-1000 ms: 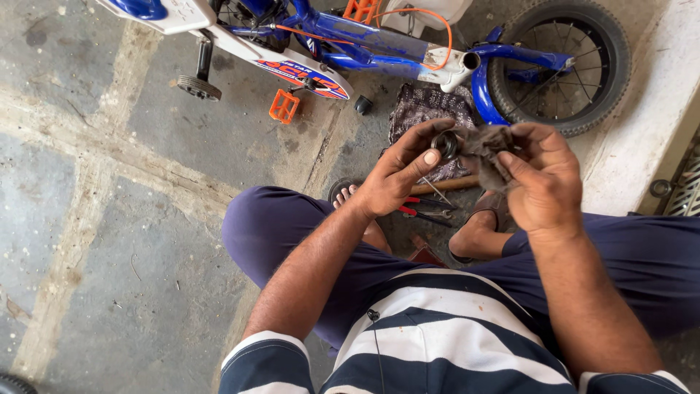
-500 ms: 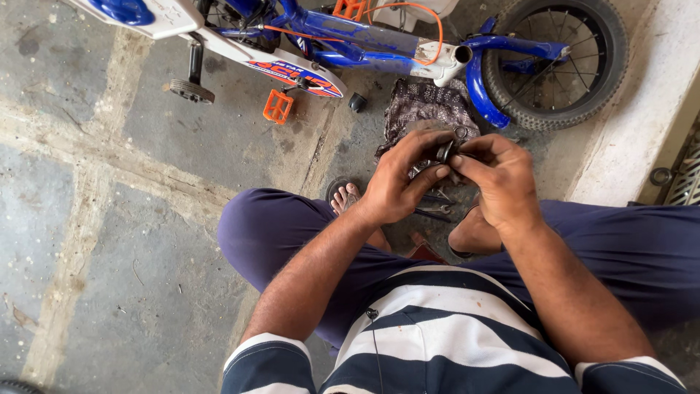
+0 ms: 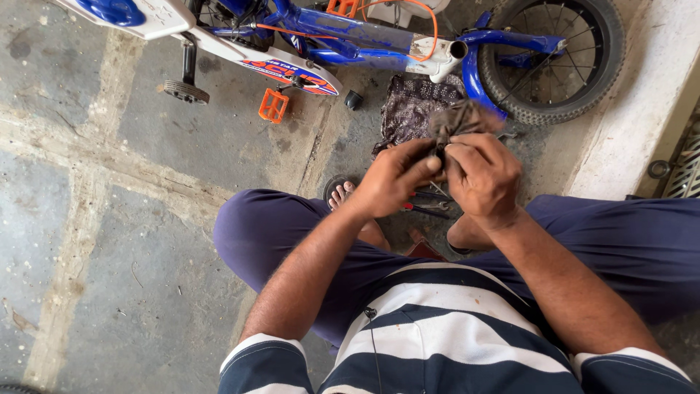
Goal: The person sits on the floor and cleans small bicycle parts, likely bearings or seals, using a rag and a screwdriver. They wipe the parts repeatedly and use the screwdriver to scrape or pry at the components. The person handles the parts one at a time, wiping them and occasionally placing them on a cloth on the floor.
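A small dark part (image 3: 442,151) is pinched between the fingers of the left hand (image 3: 394,177) and wiped with a grimy rag (image 3: 461,118) gripped by the right hand (image 3: 483,177) — raised above the pliers (image 3: 423,206), apparently for close view.

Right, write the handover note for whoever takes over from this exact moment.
Left hand: pinching a small dark part, too blurred to identify.
Right hand: gripping the same part wrapped in a dirty rag, held above the lap.
Pliers with red handles lie on the floor between the feet.
A dark patterned cloth lies beside the small blue bicycle, which lies on its side.
Done: part is in hand. Left: cannot tell from here.
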{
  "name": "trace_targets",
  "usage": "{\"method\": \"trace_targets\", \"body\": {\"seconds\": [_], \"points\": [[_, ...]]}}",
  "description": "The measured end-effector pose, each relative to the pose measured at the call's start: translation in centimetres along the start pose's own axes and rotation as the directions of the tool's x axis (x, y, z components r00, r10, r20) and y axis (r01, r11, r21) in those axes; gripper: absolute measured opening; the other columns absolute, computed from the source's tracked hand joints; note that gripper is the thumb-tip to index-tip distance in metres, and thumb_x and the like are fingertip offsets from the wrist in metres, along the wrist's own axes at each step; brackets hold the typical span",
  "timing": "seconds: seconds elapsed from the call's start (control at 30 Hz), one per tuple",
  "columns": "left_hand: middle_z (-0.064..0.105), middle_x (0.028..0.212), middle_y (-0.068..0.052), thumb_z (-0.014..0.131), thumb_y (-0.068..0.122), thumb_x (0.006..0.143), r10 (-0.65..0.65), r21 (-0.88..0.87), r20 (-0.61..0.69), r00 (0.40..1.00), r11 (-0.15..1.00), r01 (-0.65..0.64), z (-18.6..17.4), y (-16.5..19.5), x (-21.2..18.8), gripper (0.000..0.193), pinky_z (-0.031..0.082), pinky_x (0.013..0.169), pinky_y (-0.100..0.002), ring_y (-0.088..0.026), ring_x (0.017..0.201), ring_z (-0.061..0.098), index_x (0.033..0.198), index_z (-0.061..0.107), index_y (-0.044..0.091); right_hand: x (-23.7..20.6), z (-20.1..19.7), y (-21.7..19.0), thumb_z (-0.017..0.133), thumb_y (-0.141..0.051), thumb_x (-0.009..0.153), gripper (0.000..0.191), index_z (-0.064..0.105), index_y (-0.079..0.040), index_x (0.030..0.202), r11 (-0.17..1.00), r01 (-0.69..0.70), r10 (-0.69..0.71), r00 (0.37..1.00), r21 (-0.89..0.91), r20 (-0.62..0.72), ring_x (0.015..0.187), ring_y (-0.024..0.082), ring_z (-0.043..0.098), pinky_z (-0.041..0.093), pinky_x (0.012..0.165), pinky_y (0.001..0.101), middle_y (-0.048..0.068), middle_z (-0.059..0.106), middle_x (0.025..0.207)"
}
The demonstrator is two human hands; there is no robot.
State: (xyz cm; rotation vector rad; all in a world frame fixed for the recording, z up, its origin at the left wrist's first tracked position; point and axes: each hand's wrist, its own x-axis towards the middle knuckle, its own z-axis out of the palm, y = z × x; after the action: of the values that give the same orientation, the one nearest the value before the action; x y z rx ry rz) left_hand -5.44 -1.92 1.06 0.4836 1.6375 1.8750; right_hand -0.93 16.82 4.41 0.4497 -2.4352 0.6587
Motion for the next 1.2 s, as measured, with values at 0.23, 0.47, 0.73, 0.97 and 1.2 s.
{"method": "trace_targets", "body": {"seconds": [0.23, 0.47, 0.73, 0.97, 1.2], "points": [[0.063, 0.127, -0.014, 0.051, 0.028, 0.109, -0.067, -0.556, 0.092, 0.994, 0.824, 0.107, -0.9, -0.8, 0.1, 0.046, 0.057, 0.101, -0.040, -0.024, 0.110, 0.069, 0.149, 0.045, 0.006, 0.3, -2.9, 1.4, 0.069, -0.001, 0.098, 0.014, 0.060, -0.008, 0.106, 0.590, -0.447, 0.599, 0.800, 0.672, 0.006, 0.083, 0.006, 0.067, 0.056, 0.071, 0.0172, 0.002, 0.068, 0.101], [0.060, 0.138, -0.013, 0.058, 0.024, 0.109, -0.008, -0.531, 0.090, 0.996, 0.846, 0.055, -0.6, -0.5, 0.1, 0.050, 0.053, 0.109, -0.040, -0.023, 0.122, 0.064, 0.152, 0.047, 0.001, -1.5, -4.0, 2.6, 0.061, 0.011, 0.093, 0.021, 0.071, -0.001, 0.107, 0.048, -0.545, 0.691, 0.623, 0.837, 0.366, 0.097, 0.017, 0.076, 0.063, 0.092, 0.0287, 0.013, 0.075, 0.108], [0.064, 0.139, -0.012, 0.070, 0.017, 0.103, 0.129, -0.242, 0.017, 0.991, 0.963, -0.121, 0.2, -0.6, 0.1, 0.051, 0.053, 0.115, -0.039, -0.019, 0.131, 0.062, 0.148, 0.050, 0.004, -2.3, -2.1, 1.6, 0.073, 0.009, 0.095, 0.016, 0.072, 0.000, 0.108, 0.055, -0.585, 0.590, 0.673, 0.809, 0.446, 0.093, 0.015, 0.074, 0.063, 0.086, 0.0284, 0.013, 0.074, 0.106], [0.067, 0.121, -0.014, 0.077, 0.012, 0.094, 0.434, 0.409, -0.035, 0.900, 0.828, -0.384, 0.8, 0.9, -1.2, 0.047, 0.060, 0.093, -0.036, -0.028, 0.110, 0.071, 0.136, 0.057, 0.004, -1.4, -0.8, 1.1, 0.070, 0.004, 0.088, 0.013, 0.073, 0.002, 0.100, 0.146, -0.772, 0.622, 0.557, 0.618, 0.550, 0.076, 0.012, 0.072, 0.059, 0.069, 0.0204, 0.010, 0.075, 0.091], [0.070, 0.111, -0.017, 0.076, 0.018, 0.096, 0.388, 0.497, 0.001, 0.922, 0.800, -0.338, 0.2, 2.2, -1.2, 0.041, 0.056, 0.087, -0.040, -0.032, 0.103, 0.070, 0.130, 0.060, 0.002, -0.5, -0.4, 0.6, 0.079, -0.002, 0.090, 0.005, 0.075, -0.001, 0.093, 0.825, -0.515, 0.438, 0.843, 0.233, 0.312, 0.066, 0.013, 0.071, 0.055, 0.056, 0.0241, 0.008, 0.075, 0.081]]}}
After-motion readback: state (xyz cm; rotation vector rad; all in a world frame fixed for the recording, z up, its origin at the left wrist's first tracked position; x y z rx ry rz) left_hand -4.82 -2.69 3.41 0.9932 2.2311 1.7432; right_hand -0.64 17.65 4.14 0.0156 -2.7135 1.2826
